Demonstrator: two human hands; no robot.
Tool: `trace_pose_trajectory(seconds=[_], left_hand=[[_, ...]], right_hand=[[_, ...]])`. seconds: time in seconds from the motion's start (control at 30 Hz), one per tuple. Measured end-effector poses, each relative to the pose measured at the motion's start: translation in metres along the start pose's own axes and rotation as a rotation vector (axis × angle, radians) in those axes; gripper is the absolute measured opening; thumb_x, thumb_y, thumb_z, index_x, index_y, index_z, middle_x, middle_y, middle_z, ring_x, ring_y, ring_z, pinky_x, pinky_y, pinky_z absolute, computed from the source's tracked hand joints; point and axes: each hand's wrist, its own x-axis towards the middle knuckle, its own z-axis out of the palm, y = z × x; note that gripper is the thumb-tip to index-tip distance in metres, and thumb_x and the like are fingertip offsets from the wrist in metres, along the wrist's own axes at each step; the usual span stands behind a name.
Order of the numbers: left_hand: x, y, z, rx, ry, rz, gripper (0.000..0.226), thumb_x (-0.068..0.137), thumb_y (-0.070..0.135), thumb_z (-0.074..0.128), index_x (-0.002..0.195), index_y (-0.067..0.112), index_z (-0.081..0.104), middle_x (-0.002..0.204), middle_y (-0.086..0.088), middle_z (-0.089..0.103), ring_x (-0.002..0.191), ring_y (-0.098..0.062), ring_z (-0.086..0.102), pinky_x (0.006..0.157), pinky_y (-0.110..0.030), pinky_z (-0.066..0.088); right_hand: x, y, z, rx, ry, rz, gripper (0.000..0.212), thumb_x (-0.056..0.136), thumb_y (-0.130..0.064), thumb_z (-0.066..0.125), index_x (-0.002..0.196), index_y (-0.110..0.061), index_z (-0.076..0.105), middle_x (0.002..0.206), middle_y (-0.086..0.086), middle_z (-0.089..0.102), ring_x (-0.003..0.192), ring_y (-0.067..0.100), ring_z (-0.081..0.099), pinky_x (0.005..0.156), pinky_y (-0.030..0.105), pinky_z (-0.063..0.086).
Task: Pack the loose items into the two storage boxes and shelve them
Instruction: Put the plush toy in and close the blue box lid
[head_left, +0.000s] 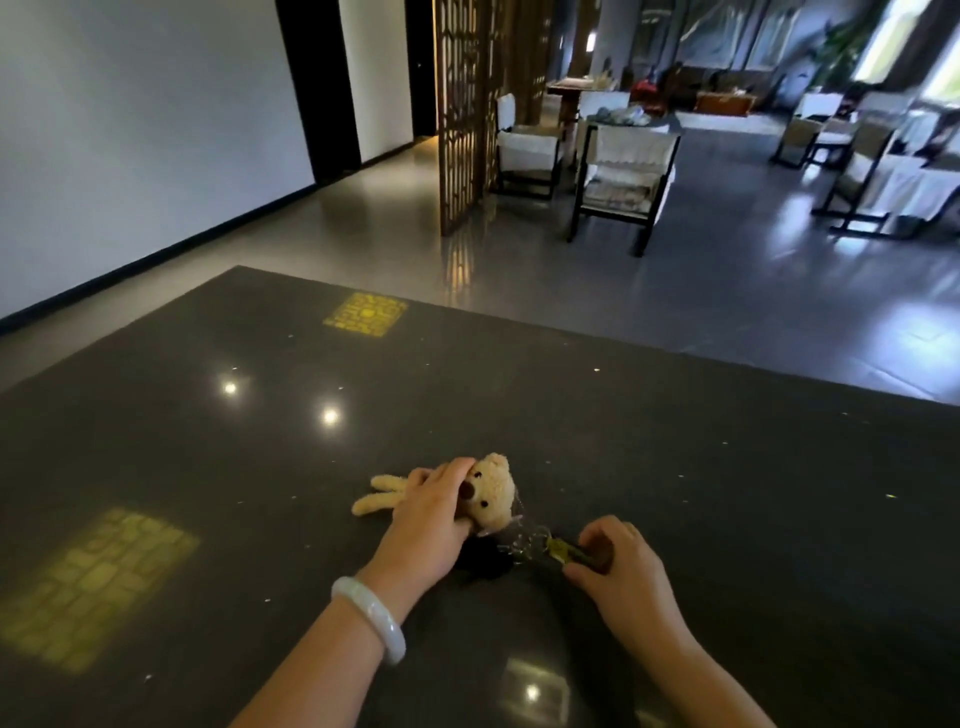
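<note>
Head view. Dark polished table (675, 467): landmark surface, speckled, with light reflections.
Plush bear keychain (491, 496): tan, lying on the table near its near edge, legs pointing left.
Left hand (434, 519): pale bangle (371, 618) on the wrist; fingers curled over the bear's body, gripping it.
Key ring (527, 545): just right of the bear, on the table.
Right hand (621, 566): fingers pinched narrowly on a small dark item (584, 555) at the ring.
</note>
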Motion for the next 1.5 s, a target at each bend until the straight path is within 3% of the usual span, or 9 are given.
trace_pose_trajectory(seconds=[0.1, 0.27, 0.5, 0.7, 0.87, 1.03, 1.2, 1.3, 1.5], left_hand=[[-0.008, 0.053, 0.022, -0.053, 0.041, 0.03, 0.068, 0.089, 0.015, 0.065, 0.144, 0.034, 0.03, 0.132, 0.007, 0.037, 0.129, -0.012, 0.039, 0.108, -0.028, 0.033], [-0.031, 0.181, 0.082, -0.127, 0.082, 0.123, 0.067, 0.086, 0.018, 0.069, 0.14, 0.036, 0.034, 0.102, 0.032, 0.028, 0.126, -0.004, 0.039, 0.107, -0.026, 0.031], [-0.056, 0.305, 0.157, -0.286, 0.048, 0.165, 0.064, 0.082, 0.032, 0.073, 0.135, 0.045, 0.039, 0.13, 0.015, 0.047, 0.112, 0.005, 0.043, 0.1, -0.019, 0.032], [-0.073, 0.386, 0.175, -0.397, -0.045, 0.282, 0.058, 0.08, 0.032, 0.074, 0.117, 0.06, 0.038, 0.123, 0.02, 0.055, 0.116, 0.001, 0.05, 0.102, -0.026, 0.038], [-0.081, 0.431, 0.185, -0.561, -0.193, 0.427, 0.052, 0.082, 0.019, 0.072, 0.103, 0.058, 0.046, 0.095, 0.034, 0.059, 0.091, 0.024, 0.052, 0.069, -0.004, 0.044], [-0.095, 0.454, 0.205, -0.664, -0.343, 0.474, 0.043, 0.079, 0.023, 0.074, 0.105, 0.051, 0.054, 0.1, 0.036, 0.061, 0.09, 0.014, 0.06, 0.067, -0.012, 0.046], [-0.111, 0.471, 0.228, -0.618, -0.46, 0.456, 0.043, 0.079, 0.024, 0.073, 0.103, 0.053, 0.054, 0.1, 0.035, 0.061, 0.091, 0.015, 0.058, 0.074, -0.01, 0.046], [-0.125, 0.486, 0.239, -0.546, -0.496, 0.452, 0.04, 0.081, 0.03, 0.073, 0.11, 0.051, 0.055, 0.101, 0.025, 0.063, 0.089, 0.016, 0.057, 0.066, -0.01, 0.045], [-0.156, 0.519, 0.266, -0.394, -0.508, 0.364, 0.04, 0.082, 0.04, 0.072, 0.11, 0.055, 0.048, 0.1, 0.027, 0.059, 0.094, 0.009, 0.059, 0.083, -0.021, 0.051]], right_hand=[[-0.012, 0.029, -0.046, 0.163, 0.075, 0.043, 0.018, 0.083, -0.015, 0.07, 0.088, -0.026, 0.056, 0.089, -0.006, 0.061, 0.078, 0.005, 0.059, 0.062, 0.015, 0.041], [-0.042, 0.097, -0.146, 0.32, 0.23, 0.026, 0.02, 0.082, -0.01, 0.069, 0.088, -0.025, 0.057, 0.088, -0.005, 0.064, 0.08, 0.004, 0.06, 0.063, 0.016, 0.042], [-0.088, 0.165, -0.262, 0.408, 0.43, 0.011, 0.017, 0.082, -0.013, 0.07, 0.088, -0.023, 0.058, 0.083, -0.004, 0.065, 0.077, 0.01, 0.062, 0.062, 0.021, 0.041], [-0.131, 0.191, -0.321, 0.419, 0.625, 0.001, 0.016, 0.081, -0.019, 0.072, 0.086, -0.025, 0.058, 0.08, -0.007, 0.067, 0.076, 0.005, 0.063, 0.064, 0.018, 0.043], [-0.172, 0.209, -0.358, 0.47, 0.693, 0.035, 0.014, 0.083, -0.017, 0.069, 0.089, -0.025, 0.06, 0.087, -0.004, 0.07, 0.078, 0.005, 0.068, 0.071, 0.026, 0.052], [-0.21, 0.234, -0.383, 0.523, 0.833, 0.092, 0.013, 0.082, -0.014, 0.071, 0.087, -0.022, 0.062, 0.08, -0.003, 0.07, 0.069, 0.002, 0.067, 0.054, 0.013, 0.047], [-0.24, 0.263, -0.395, 0.683, 0.818, 0.161, 0.019, 0.07, -0.016, 0.072, 0.086, -0.019, 0.063, 0.083, 0.002, 0.071, 0.07, 0.011, 0.066, 0.059, 0.025, 0.045], [-0.255, 0.285, -0.405, 0.831, 0.745, 0.159, 0.026, 0.062, -0.018, 0.067, 0.087, -0.012, 0.063, 0.087, 0.01, 0.07, 0.072, 0.016, 0.064, 0.056, 0.025, 0.048], [-0.264, 0.335, -0.421, 0.92, 0.548, 0.15, 0.026, 0.068, -0.013, 0.067, 0.092, -0.004, 0.064, 0.092, 0.021, 0.067, 0.08, 0.028, 0.065, 0.063, 0.031, 0.053]])
